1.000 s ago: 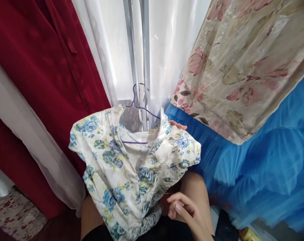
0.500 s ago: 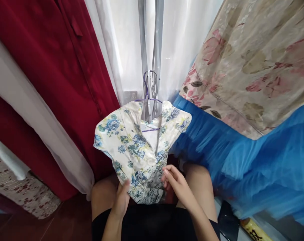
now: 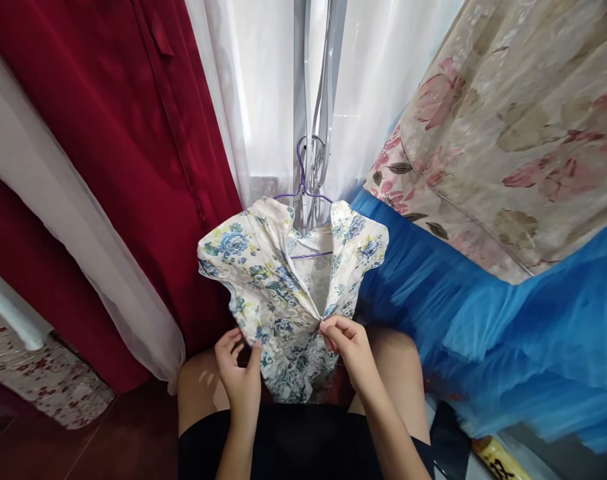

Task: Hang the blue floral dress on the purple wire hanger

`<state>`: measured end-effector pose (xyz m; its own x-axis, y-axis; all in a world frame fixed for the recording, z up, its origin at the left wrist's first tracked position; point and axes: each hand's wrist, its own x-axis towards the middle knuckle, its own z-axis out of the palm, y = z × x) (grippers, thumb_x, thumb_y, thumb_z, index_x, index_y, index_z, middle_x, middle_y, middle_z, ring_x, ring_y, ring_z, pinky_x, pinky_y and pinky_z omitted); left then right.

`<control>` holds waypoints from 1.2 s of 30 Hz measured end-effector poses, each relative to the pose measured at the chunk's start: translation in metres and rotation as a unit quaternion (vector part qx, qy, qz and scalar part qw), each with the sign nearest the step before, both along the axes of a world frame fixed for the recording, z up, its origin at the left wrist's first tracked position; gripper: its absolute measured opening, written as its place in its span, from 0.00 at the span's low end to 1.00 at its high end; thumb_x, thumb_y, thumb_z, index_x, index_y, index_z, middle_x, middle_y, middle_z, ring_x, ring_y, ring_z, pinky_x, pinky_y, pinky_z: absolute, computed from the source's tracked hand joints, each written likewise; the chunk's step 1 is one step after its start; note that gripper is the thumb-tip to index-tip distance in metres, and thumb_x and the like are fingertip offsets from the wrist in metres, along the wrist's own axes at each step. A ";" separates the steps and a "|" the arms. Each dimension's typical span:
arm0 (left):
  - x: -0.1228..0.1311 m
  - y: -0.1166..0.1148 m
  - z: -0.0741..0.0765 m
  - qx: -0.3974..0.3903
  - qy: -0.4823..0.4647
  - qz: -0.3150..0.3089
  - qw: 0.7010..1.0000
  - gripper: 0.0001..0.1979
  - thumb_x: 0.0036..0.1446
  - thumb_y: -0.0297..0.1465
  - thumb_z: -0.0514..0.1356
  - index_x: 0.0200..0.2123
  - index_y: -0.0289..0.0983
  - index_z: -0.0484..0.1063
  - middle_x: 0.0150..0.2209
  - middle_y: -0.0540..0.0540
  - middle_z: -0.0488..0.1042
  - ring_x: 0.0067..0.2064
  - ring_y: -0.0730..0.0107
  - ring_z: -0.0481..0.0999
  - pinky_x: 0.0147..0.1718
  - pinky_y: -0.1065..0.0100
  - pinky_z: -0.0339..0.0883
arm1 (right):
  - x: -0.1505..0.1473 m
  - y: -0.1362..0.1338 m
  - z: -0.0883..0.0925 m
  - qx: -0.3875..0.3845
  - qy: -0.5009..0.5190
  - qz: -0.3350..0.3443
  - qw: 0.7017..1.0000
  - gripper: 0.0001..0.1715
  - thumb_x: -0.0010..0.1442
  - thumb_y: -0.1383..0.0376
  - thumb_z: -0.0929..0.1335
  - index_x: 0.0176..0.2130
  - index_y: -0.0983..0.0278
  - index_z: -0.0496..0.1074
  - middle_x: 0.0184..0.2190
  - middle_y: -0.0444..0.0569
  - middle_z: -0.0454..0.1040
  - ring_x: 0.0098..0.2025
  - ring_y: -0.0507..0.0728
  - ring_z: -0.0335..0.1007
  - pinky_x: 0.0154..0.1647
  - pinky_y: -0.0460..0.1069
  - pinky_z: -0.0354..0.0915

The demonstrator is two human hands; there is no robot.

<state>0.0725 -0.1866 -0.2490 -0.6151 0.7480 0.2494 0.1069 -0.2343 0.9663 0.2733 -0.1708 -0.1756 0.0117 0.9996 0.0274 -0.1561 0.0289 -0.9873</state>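
Note:
A white dress with blue and green flowers [image 3: 278, 293] hangs on a purple wire hanger [image 3: 303, 183] hooked to a metal rail upright [image 3: 311, 100]. My left hand [image 3: 239, 370] grips the dress's left side with thumb and fingers around the cloth. My right hand [image 3: 347, 343] pinches the front opening of the dress at its middle, fingers closed on the fabric. My bare knees and dark shorts [image 3: 303, 447] lie below the dress.
A red garment [image 3: 108, 133] and a sheer white one [image 3: 83, 267] hang at left. White sheer fabric [image 3: 253, 87] hangs behind. A cream floral garment [image 3: 508, 133] and a blue tulle skirt [image 3: 508, 333] hang at right. Dark wooden floor [image 3: 133, 440] shows lower left.
The dress went from loosely bunched and held up to hanging straight on the rail. Both hands moved onto its front: the left grips the side, the right pinches the opening.

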 end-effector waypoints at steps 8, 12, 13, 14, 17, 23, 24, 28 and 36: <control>0.059 0.015 0.033 0.016 0.213 -0.275 0.937 0.05 0.63 0.26 0.57 0.41 0.40 0.70 0.38 0.45 0.75 0.42 0.60 0.76 0.43 0.62 0.68 | -0.011 -0.007 0.012 -0.040 0.009 0.099 0.994 0.17 0.56 0.55 0.73 0.24 0.65 0.75 0.13 0.40 0.64 0.16 0.49 0.52 0.22 0.47 0.46; 0.064 0.019 0.035 0.021 0.261 -0.297 0.918 0.06 0.65 0.27 0.56 0.34 0.39 0.65 0.32 0.47 0.71 0.36 0.64 0.72 0.37 0.66 0.64 | -0.002 0.011 0.035 -0.060 0.040 0.087 0.994 0.15 0.54 0.56 0.73 0.26 0.66 0.78 0.11 0.39 0.63 0.15 0.47 0.48 0.20 0.47 0.41; 0.063 0.019 0.036 0.021 0.272 -0.306 0.912 0.06 0.66 0.28 0.55 0.33 0.40 0.65 0.32 0.48 0.70 0.36 0.64 0.72 0.37 0.66 0.63 | 0.000 0.020 0.046 -0.044 0.041 0.077 0.995 0.15 0.53 0.57 0.73 0.24 0.66 0.77 0.11 0.39 0.62 0.15 0.47 0.47 0.20 0.47 0.41; 0.062 0.018 0.038 0.019 0.287 -0.316 0.904 0.07 0.66 0.28 0.55 0.32 0.40 0.64 0.32 0.48 0.70 0.35 0.64 0.72 0.37 0.66 0.63 | 0.000 0.031 0.059 -0.020 0.040 0.067 0.997 0.16 0.53 0.57 0.73 0.21 0.65 0.75 0.10 0.39 0.61 0.15 0.47 0.46 0.20 0.47 0.41; 0.061 0.016 0.049 -0.008 0.351 -0.334 0.875 0.09 0.66 0.27 0.54 0.31 0.40 0.62 0.32 0.47 0.70 0.34 0.64 0.71 0.36 0.66 0.61 | -0.007 0.068 0.106 0.071 0.036 0.046 0.996 0.24 0.53 0.60 0.74 0.13 0.63 0.66 0.09 0.39 0.58 0.16 0.46 0.48 0.20 0.46 0.43; 0.065 0.011 0.054 -0.055 0.430 -0.365 0.824 0.06 0.61 0.23 0.55 0.34 0.40 0.66 0.34 0.46 0.73 0.33 0.63 0.73 0.32 0.66 0.59 | -0.022 0.100 0.159 0.125 0.056 0.019 0.990 0.12 0.55 0.63 0.71 0.24 0.66 0.76 0.11 0.37 0.58 0.15 0.46 0.45 0.18 0.46 0.40; 0.064 0.011 0.052 -0.057 0.421 -0.376 0.824 0.06 0.61 0.24 0.56 0.34 0.40 0.67 0.34 0.46 0.73 0.33 0.63 0.73 0.33 0.66 0.60 | -0.023 0.099 0.157 0.133 0.059 0.014 0.989 0.11 0.55 0.63 0.71 0.25 0.66 0.77 0.11 0.37 0.59 0.15 0.46 0.46 0.18 0.46 0.40; 0.050 0.023 0.063 -0.022 0.333 -0.374 0.865 0.03 0.66 0.28 0.57 0.39 0.40 0.71 0.37 0.46 0.76 0.39 0.63 0.77 0.40 0.66 0.67 | -0.017 0.087 0.134 0.160 0.069 0.004 0.985 0.09 0.56 0.63 0.70 0.26 0.65 0.76 0.13 0.38 0.61 0.16 0.47 0.49 0.19 0.46 0.44; 0.041 0.092 0.194 0.241 0.336 -0.233 0.880 0.15 0.70 0.31 0.57 0.58 0.42 0.71 0.38 0.48 0.76 0.37 0.70 0.75 0.41 0.67 0.69 | 0.001 0.074 0.121 0.230 0.029 -0.029 0.972 0.11 0.60 0.65 0.69 0.27 0.63 0.77 0.15 0.38 0.62 0.18 0.48 0.53 0.23 0.47 0.52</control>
<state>0.1135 -0.0950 -0.0550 0.1393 0.5872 0.7973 0.4002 -0.7699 0.4971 0.2746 -0.0967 -0.0542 0.0825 0.8797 0.4682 -0.1953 0.4750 -0.8581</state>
